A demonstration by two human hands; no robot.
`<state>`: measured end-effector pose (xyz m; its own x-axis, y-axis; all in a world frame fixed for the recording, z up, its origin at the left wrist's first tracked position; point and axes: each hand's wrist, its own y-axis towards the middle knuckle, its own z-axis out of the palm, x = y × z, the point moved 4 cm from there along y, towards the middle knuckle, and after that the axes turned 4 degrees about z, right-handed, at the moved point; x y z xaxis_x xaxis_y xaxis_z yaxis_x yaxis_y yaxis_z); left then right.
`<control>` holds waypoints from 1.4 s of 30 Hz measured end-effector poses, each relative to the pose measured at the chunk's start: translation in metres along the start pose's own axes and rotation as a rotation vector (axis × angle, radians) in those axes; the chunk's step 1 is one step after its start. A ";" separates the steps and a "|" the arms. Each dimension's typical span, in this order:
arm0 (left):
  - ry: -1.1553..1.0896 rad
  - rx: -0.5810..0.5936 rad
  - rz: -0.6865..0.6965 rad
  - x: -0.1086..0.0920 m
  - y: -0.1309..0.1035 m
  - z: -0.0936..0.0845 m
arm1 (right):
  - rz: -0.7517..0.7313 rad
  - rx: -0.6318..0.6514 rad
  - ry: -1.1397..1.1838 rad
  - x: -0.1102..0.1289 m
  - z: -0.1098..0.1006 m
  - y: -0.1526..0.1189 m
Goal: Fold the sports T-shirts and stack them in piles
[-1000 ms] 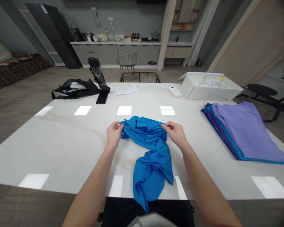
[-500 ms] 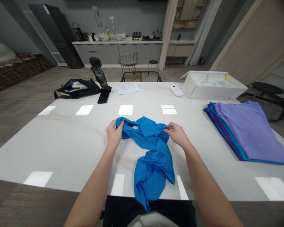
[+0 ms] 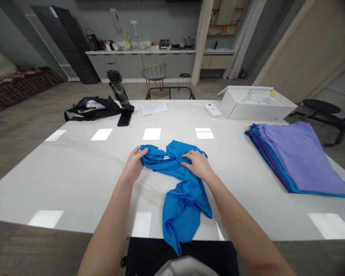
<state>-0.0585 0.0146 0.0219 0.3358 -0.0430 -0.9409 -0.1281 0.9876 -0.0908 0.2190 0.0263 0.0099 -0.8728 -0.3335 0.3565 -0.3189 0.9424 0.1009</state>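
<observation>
A crumpled bright blue garment (image 3: 186,191) with a small white label lies on the white table. Its upper part is bunched crosswise, and a lower length runs toward me and hangs over the near edge. My left hand (image 3: 134,163) is closed on the bunched left end, thumb on top and fingers partly hidden behind the cloth. On the right part of the bunch rests my right hand (image 3: 198,164), thumb and fingers apart on the fabric, with blue cloth showing between them.
A folded stack of purple and blue cloth (image 3: 293,157) lies to the right. Behind it stands an opened white box (image 3: 253,109), beside a small white device (image 3: 213,110). At the far left are a black bag (image 3: 92,109), a dark bottle (image 3: 118,88), a phone (image 3: 124,119) and a paper sheet (image 3: 154,108).
My right hand has let go of the garment's right end and moved left onto its top. My left hand keeps its hold, turned a little.
</observation>
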 end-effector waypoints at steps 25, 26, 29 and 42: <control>0.440 -0.427 0.107 -0.021 0.024 -0.109 | 0.200 -0.014 0.130 -0.022 -0.033 0.033; 0.441 -0.449 0.149 -0.026 0.024 -0.116 | 0.231 -0.075 0.189 -0.037 -0.042 0.032; 0.458 -0.499 0.261 -0.038 0.026 -0.138 | 0.341 -0.226 0.357 -0.093 -0.070 0.018; 1.431 -0.335 -0.102 -0.036 0.008 -0.189 | 0.766 0.205 0.096 -0.223 -0.077 -0.079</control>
<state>-0.2479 -0.0045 -0.0068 -0.8060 -0.4152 -0.4218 -0.4334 0.8994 -0.0572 0.4668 0.0280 -0.0064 -0.8441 0.4170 0.3371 0.2867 0.8822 -0.3735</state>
